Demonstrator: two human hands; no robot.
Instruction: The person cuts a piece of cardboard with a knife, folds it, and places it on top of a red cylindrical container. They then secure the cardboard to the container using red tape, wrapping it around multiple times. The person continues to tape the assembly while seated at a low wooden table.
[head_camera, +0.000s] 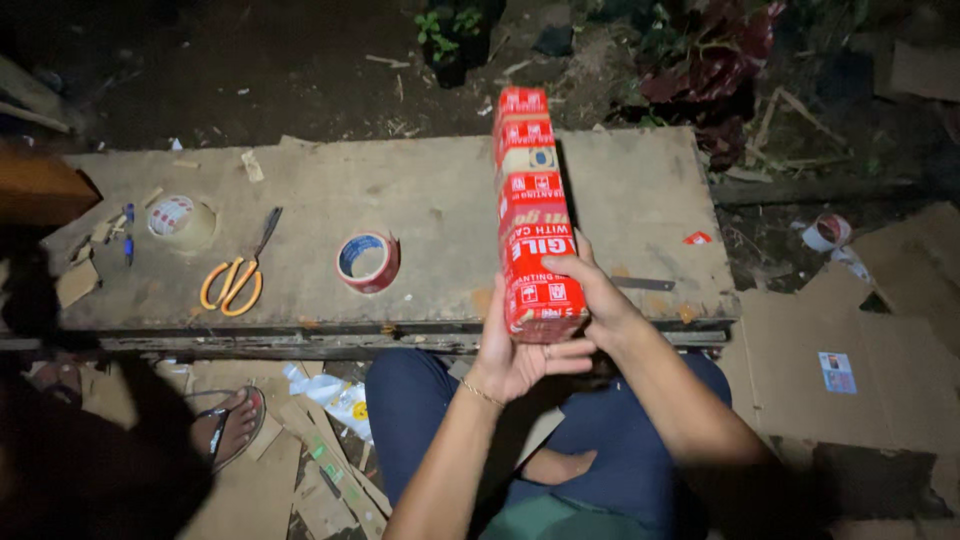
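1. Left hand (520, 355): palm up, fingers curled, cupping the near bottom end of a long box (532, 215) wrapped in red printed tape. Forearm rises from the lower middle of the view; a thin bracelet sits at the wrist.
2. Right hand (590, 290): laid against the box's right side near its lower end, fingers wrapped round the front, closed on it. Forearm comes in from the lower right.
3. Box: one. Held by both hands above the near edge of the wooden board (420, 190), its long axis pointing away from the person, the far end reaching past the board's far edge.
4. On the board, counted:
   - one pair of scissors (238, 272) with orange handles, left of centre;
   - two tape rolls: a red and white roll (368, 262) near the middle, well left of the box, and a pale roll (180, 220) at the far left;
   - one small red scrap (697, 238), right of the box.
5. Ground: flattened cardboard sheets (850, 370) to the right; one further tape roll (826, 231) lies beyond the board's right end.
6. Another person's sandalled foot (232, 425) at lower left, well apart from the hands.
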